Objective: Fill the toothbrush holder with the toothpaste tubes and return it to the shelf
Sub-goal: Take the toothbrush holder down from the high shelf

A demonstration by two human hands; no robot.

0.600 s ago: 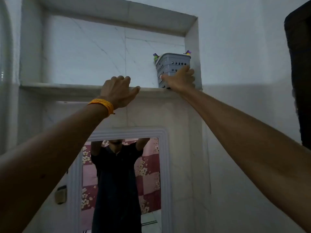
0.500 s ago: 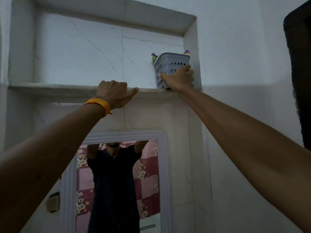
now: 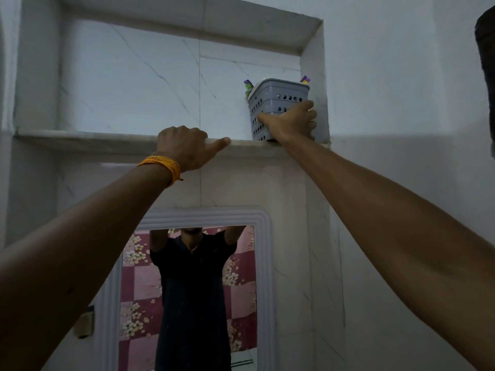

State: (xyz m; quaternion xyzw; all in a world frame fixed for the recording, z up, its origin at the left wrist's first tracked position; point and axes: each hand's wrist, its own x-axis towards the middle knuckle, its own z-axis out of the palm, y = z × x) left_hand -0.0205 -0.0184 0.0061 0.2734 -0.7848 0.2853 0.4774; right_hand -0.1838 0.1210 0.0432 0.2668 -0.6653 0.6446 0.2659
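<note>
**Holder seated in the right corner of the shelf**

Nearest, the mirror below reflects both raised arms. Above it, the left hand, a thread band at its wrist, lies closed over the front lip of the shelf, holding no object. Farther right, the right hand is clamped around the lower front of the toothbrush holder, which stands on the shelf against the niche side wall. Toothpaste tubes show above its rim. The perforated plastic is probably light, stiff and smooth; a low, wrapping grip suits it
</note>
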